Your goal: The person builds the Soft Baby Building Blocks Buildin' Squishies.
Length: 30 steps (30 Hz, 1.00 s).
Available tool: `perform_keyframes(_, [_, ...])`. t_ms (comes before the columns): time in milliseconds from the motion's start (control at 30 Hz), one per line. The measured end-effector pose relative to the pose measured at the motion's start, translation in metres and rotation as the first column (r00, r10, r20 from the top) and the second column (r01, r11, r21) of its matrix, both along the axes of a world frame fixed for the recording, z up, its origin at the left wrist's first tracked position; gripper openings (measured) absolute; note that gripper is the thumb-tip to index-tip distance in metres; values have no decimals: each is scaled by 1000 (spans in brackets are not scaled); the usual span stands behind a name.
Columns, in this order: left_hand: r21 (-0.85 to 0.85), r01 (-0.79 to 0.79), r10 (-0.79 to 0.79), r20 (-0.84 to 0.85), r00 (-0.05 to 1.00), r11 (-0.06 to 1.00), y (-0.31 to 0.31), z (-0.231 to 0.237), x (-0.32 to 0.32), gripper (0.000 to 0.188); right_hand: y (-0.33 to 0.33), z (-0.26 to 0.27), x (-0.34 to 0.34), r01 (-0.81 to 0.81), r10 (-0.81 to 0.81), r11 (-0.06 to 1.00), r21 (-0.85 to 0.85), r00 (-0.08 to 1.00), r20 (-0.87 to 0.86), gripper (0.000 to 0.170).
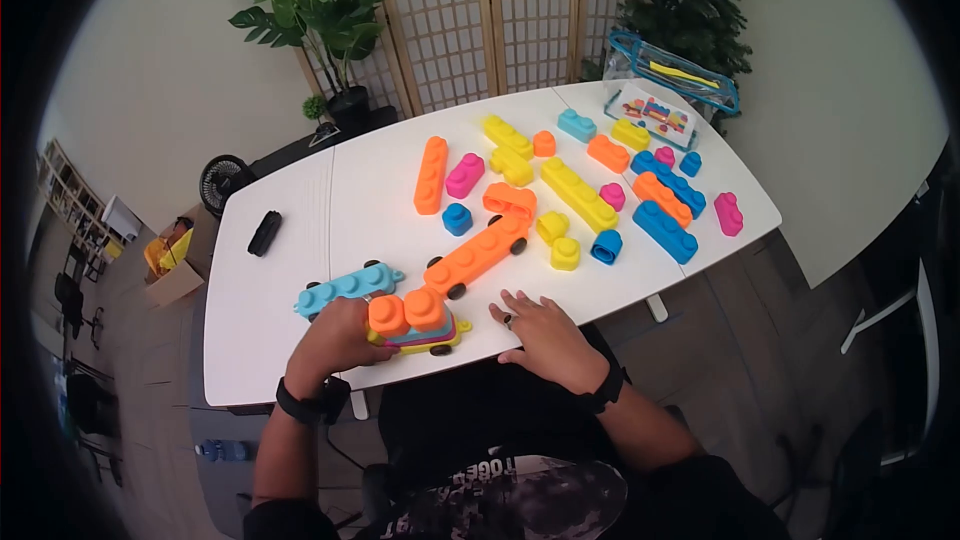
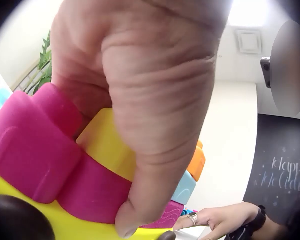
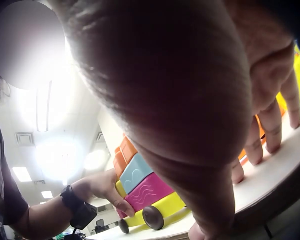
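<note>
At the table's near edge, my left hand (image 1: 332, 340) grips a toy block car, its thumb pressed on the side. This car has a yellow wheeled base (image 3: 170, 206), a magenta wavy block (image 3: 149, 192), a light blue block (image 3: 138, 170) and two orange blocks (image 1: 407, 313) on top. In the left wrist view, a yellow block (image 2: 107, 142) and a rear magenta block (image 2: 32, 145) show beside the thumb. Palm down on the tabletop, my right hand (image 1: 548, 342) has its fingers spread and holds nothing. A light blue wheeled base (image 1: 345, 289) stands just beyond the left hand.
An orange wheeled base (image 1: 475, 258) stands past the held car. Loose blocks cover the right side, among them a long yellow one (image 1: 578, 194) and a blue one (image 1: 665, 231). A black case (image 1: 265, 233) lies at left, a clear bag (image 1: 655, 105) at the far right.
</note>
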State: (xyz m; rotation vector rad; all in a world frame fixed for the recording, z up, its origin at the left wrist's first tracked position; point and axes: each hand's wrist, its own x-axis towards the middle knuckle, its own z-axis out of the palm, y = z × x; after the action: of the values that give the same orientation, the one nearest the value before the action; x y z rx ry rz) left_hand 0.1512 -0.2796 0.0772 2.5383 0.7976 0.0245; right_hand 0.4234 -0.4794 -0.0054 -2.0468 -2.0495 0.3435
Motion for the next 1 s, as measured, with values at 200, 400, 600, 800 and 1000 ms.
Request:
perform_keyframes(200, [19, 31, -31, 3, 1000, 999, 4, -5, -3, 53, -4, -4, 2, 9, -8, 998, 59, 1000, -21, 83])
perform_keyframes(400, [18, -44, 44, -31, 999, 999, 2, 7, -25, 67, -2, 16, 15, -82, 81, 996, -35, 997, -16, 81])
perform_keyframes(600, [-5, -115, 115, 76, 990, 993, 14, -6, -57, 65, 36, 70, 17, -98, 87, 983, -155, 993, -74, 72])
perform_keyframes(800, [320, -249, 142, 322, 936, 914, 3, -29, -77, 80, 120, 136, 12, 71, -63, 993, -91, 995, 82, 60])
perform_keyframes(1000, [149, -310, 201, 494, 846, 939, 10, -56, -103, 92, 210, 154, 12, 147, -102, 983, -114, 937, 334, 55])
